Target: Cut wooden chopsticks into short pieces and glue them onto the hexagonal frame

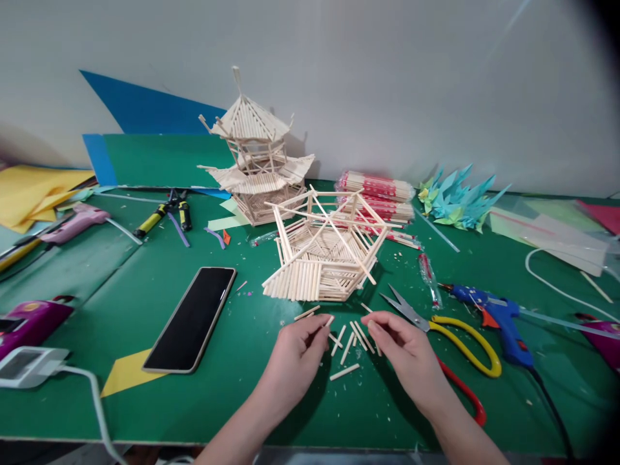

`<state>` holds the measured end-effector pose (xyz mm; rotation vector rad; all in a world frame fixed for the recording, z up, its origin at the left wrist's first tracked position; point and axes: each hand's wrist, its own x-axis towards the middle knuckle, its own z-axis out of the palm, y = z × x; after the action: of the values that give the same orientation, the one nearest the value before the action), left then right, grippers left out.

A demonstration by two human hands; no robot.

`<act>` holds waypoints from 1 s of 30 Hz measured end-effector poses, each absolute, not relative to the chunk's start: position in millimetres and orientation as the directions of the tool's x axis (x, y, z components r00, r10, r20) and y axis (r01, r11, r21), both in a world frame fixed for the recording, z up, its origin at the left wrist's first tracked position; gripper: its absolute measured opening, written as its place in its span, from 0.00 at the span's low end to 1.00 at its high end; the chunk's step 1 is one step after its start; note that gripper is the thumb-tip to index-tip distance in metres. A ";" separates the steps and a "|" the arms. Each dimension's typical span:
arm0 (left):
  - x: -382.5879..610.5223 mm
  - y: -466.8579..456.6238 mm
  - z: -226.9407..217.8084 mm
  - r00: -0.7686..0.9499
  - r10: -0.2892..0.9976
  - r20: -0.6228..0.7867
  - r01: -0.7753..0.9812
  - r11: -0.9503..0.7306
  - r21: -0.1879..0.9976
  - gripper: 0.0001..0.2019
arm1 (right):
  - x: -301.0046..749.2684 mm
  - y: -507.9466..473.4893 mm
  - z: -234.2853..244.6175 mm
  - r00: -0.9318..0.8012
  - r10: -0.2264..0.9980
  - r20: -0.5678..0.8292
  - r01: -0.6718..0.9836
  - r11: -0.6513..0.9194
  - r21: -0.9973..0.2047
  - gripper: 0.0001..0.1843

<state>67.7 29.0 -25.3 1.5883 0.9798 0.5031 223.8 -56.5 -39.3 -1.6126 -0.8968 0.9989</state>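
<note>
My left hand [296, 352] is closed, with a short wooden stick [330, 321] pinched between thumb and forefinger. Across from it, my right hand [404, 352] has its fingers drawn together; a small stick end [367, 309] shows at the fingertips, but I cannot tell whether they grip it. Several cut stick pieces [345, 372] lie loose on the table between and below the hands. Just beyond them stands a six-sided stick frame [292, 280], one sloping side covered with sticks laid side by side. Behind it rises a finished-looking stick pagoda [261, 184] with two roofs.
Scissors [411, 313] and a blue glue gun [506, 323] lie at the right. Left are a phone [191, 320], a pink glue gun [80, 223] and wire cutters [167, 212]. Packs of sticks [378, 187] and a folded-paper cluster [460, 197] sit near the wall.
</note>
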 end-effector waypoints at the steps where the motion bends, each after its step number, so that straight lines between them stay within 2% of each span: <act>1: 66.7 29.4 -24.3 0.555 0.810 -0.189 0.315 0.006 0.949 0.09 | 222.9 -55.2 -40.8 0.381 0.905 -0.191 0.064 -0.232 -0.970 0.10; 3: 65.0 28.9 -21.7 0.547 0.798 -0.253 0.281 0.110 0.953 0.09 | 221.4 -52.7 -42.0 0.366 0.904 -0.221 0.012 -0.242 -0.970 0.11; 5: 64.5 27.2 -19.7 0.542 0.758 -0.362 0.198 0.304 0.932 0.09 | 219.4 -50.0 -40.7 0.344 0.905 -0.250 -0.050 -0.248 -0.967 0.11; 7: 65.5 24.8 -19.0 0.548 0.703 -0.453 0.090 0.489 0.867 0.09 | 216.5 -47.2 -37.6 0.320 0.907 -0.273 -0.111 -0.250 -0.962 0.11; 9: 67.7 22.1 -18.8 0.557 0.676 -0.483 0.008 0.577 0.817 0.07 | 212.8 -44.6 -33.9 0.301 0.909 -0.289 -0.167 -0.248 -0.954 0.12; 13: 73.0 16.1 -16.1 0.574 0.673 -0.467 -0.104 0.626 0.773 0.09 | 204.5 -40.5 -29.2 0.293 0.908 -0.300 -0.240 -0.234 -0.942 0.13; 16: 75.9 11.9 -12.3 0.576 0.669 -0.469 -0.158 0.655 0.739 0.08 | 199.6 -39.7 -28.6 0.334 0.904 -0.266 -0.214 -0.202 -0.956 0.12; 23: 77.5 6.8 -9.6 0.577 0.671 -0.465 -0.176 0.659 0.731 0.07 | 194.1 -43.1 -29.0 0.412 0.901 -0.137 -0.090 -0.110 -0.990 0.09; 30: 77.2 4.1 -7.0 0.564 0.675 -0.476 -0.199 0.670 0.715 0.07 | 190.2 -44.1 -31.4 0.430 0.897 -0.098 -0.086 -0.068 -0.994 0.10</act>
<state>77.2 4.1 -7.0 0.6554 0.8179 0.5600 190.2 -44.1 -31.4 -1.3991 -0.7830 0.9624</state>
